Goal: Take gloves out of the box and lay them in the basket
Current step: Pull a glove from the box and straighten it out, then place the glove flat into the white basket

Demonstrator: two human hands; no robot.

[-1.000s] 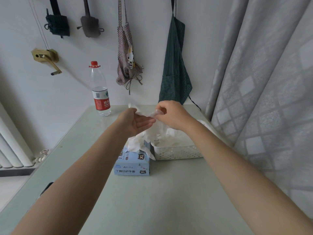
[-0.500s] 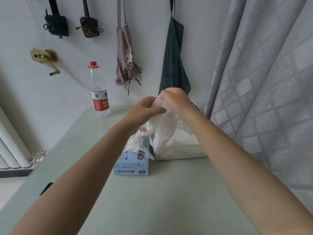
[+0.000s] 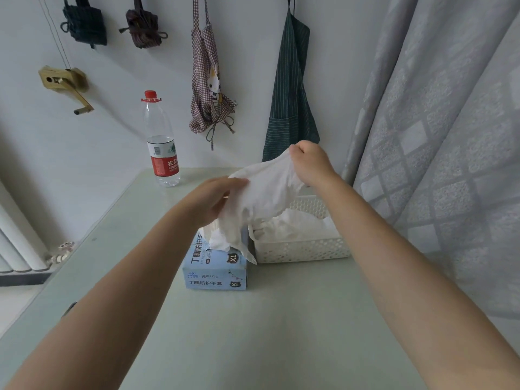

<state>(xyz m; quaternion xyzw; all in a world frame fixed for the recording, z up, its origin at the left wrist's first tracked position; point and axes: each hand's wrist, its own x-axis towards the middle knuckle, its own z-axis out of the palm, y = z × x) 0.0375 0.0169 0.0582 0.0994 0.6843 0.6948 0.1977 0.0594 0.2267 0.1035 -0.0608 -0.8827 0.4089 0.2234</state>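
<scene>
White, thin and crinkly, that's the glove (image 3: 267, 192) stretched between both hands right now. The right hand (image 3: 312, 164) has its fingers curled into a fist around one end, up high near the back edge of the table (image 3: 281, 333). The left hand (image 3: 213, 198) pinches the other end lower down, thumb and fingertips closed on the edge of the film, though I can't see every finger from here. The glove hangs slack in the middle, its loose bottom drooping down over the gap between the box and the basket.

Progress-wise I'd say it's somewhere in the middle. The basket (image 3: 304, 249), a white plastic one with a perforated lattice wall, sits toward the right side of the table and already has a rumpled white heap in it, so some gloves look done. The box (image 3: 215, 274), pale blue cardboard with XL printed on it, sits just left of the basket, touching or nearly so, and there's a tuft of white poking out of its top slot. So there's more left to pull, no telling how many. This glove still needs laying in the basket.

Stuff looks floppy, clingy, weightless, basically zero shape of its own. Tabletop is smooth, pale green, a bit glossy.
</scene>
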